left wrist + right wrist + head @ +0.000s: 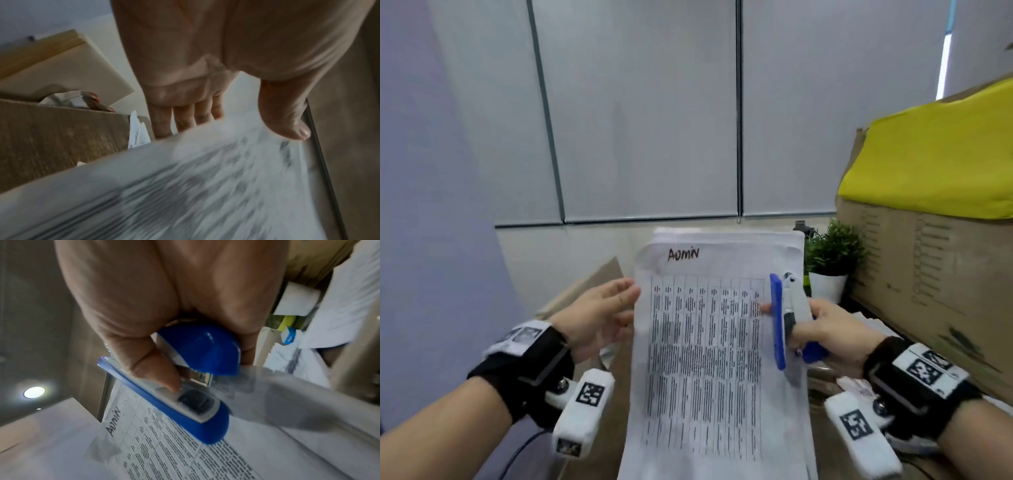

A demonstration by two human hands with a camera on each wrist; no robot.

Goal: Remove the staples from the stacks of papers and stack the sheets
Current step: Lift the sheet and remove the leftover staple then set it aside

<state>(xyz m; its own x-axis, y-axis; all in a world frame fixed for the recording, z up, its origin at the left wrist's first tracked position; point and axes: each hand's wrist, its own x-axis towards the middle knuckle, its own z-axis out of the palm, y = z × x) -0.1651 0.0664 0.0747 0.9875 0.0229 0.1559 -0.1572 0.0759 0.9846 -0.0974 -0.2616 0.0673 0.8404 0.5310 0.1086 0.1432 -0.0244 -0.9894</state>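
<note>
A stack of printed sheets point(705, 342) with "Admin" handwritten at the top is held upright in front of me. My left hand point(630, 308) is at its left edge: in the left wrist view the fingers point(180, 120) go behind the blurred sheets point(205, 186) and the thumb lies over the front. My right hand point(822, 325) grips a blue and white stapler point(777, 325) at the stack's right edge. The stapler point(195, 410) is hinged open, with my thumb point(156, 369) pressing inside its blue base, which lies against the top sheet point(174, 451). No staple is visible.
Large cardboard boxes point(928, 274) with a yellow sheet point(928, 164) on top stand at the right. A small potted plant point(832, 253) stands behind the stack. More loose papers point(866, 322) lie under my right hand. Another cardboard box point(51, 138) is at the left.
</note>
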